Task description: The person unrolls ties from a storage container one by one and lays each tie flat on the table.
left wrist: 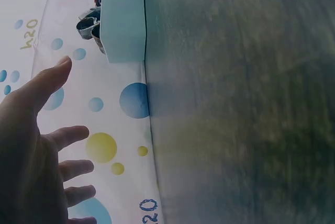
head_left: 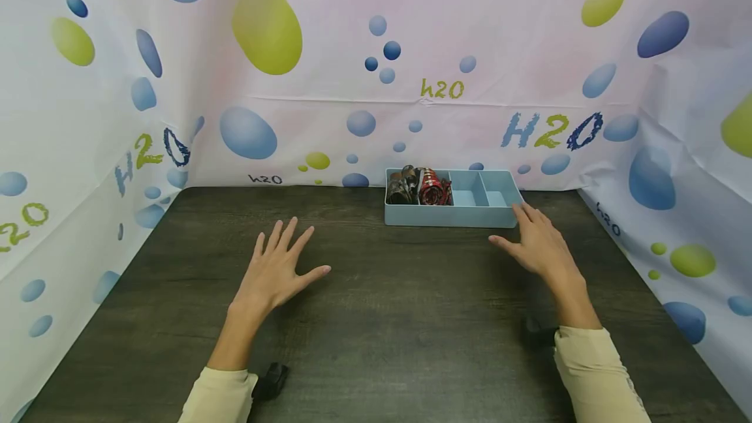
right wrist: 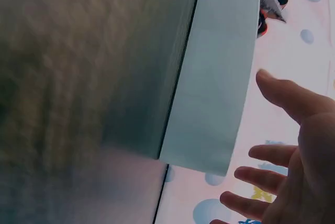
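A pale blue divided box (head_left: 449,217) stands at the back of the dark table, right of the middle. Its left compartments hold rolled patterned cloths: a dark mottled bundle (head_left: 401,188) and a red plaid roll (head_left: 433,189). The two compartments on the right hold nothing. My right hand (head_left: 537,243) hovers at the box's right front corner, fingers extended; whether the fingertips touch it I cannot tell. My left hand (head_left: 271,277) is spread above the table, left of the box and apart from it, holding nothing. Both wrist views show the box's front wall (left wrist: 123,20) beyond the thumb.
The dark wood-grain table (head_left: 376,318) reaches back to a white sheet (head_left: 346,31) printed with blue and green dots and "H2O" lettering. That sheet also rises along the left and right sides. A black strap piece (head_left: 271,380) shows at the left wrist.
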Demonstrator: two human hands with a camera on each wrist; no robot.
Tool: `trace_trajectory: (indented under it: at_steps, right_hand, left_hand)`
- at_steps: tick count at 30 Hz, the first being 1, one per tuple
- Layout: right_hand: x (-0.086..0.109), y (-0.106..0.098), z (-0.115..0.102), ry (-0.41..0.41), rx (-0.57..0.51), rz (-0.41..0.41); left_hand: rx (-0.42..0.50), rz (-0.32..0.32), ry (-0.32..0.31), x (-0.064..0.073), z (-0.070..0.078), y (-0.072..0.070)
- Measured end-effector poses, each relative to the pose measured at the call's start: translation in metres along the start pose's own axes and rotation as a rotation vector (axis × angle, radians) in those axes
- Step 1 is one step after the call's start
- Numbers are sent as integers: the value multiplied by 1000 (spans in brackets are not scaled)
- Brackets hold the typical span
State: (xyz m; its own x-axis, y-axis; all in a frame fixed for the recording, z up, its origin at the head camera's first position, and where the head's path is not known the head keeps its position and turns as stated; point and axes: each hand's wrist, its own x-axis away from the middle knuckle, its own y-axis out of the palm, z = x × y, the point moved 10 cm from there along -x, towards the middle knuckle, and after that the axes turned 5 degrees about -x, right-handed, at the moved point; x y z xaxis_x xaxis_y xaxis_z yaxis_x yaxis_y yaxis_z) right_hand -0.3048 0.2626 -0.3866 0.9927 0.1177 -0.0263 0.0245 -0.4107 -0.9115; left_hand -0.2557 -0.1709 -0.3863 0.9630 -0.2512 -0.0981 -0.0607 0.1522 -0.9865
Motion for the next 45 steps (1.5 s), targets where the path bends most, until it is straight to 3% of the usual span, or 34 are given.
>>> trace_trajectory:
  at_steps: [10,21,28,45]
  right_hand:
    - [-26,0,22,69,-122,5]
    - [-45,2,37,85,-231,47]
    - [-51,3,47,113,-382,87]
    - [-54,-6,57,177,-413,180]
  left_hand:
    - [16,43,65,-4,9,-2]
    - [54,10,88,-10,15,-1]
    - [19,80,97,-15,17,-7]
    - [-14,99,122,-33,29,-11]
